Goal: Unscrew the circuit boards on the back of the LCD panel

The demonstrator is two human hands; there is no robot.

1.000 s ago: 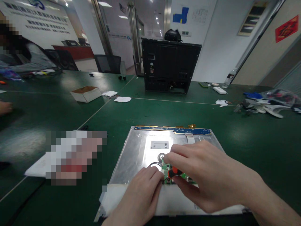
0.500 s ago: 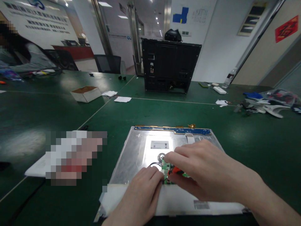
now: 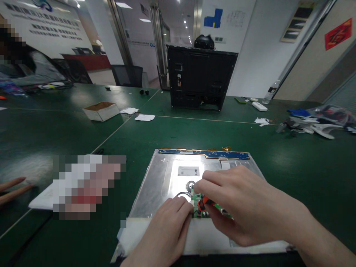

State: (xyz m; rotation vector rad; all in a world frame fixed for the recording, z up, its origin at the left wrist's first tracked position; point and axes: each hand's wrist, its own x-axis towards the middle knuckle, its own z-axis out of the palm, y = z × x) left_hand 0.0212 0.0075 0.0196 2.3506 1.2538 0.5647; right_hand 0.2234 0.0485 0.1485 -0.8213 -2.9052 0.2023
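A silver metal display panel [image 3: 167,174] lies flat on the green table, with a blue strip board [image 3: 204,153] along its far edge. At its near middle sits a small green circuit board [image 3: 197,202]. My left hand [image 3: 164,231] pinches the board's left edge with closed fingers. My right hand [image 3: 244,204] curls over the board, fingers closed around a small orange-handled tool [image 3: 206,200] pressed against it. A thin black cable [image 3: 180,193] runs from the board across the panel.
A black monitor housing [image 3: 201,76] stands upright behind the panel. A small cardboard box [image 3: 101,110] and paper scraps lie far left; plastic parts and bags [image 3: 319,120] lie far right. Another person's fingers [image 3: 12,189] reach in at the left edge. A seated person is at far left.
My hands stay on the circuit board, the right hand shifting only slightly. Another person's fingers have come into view at the left edge.
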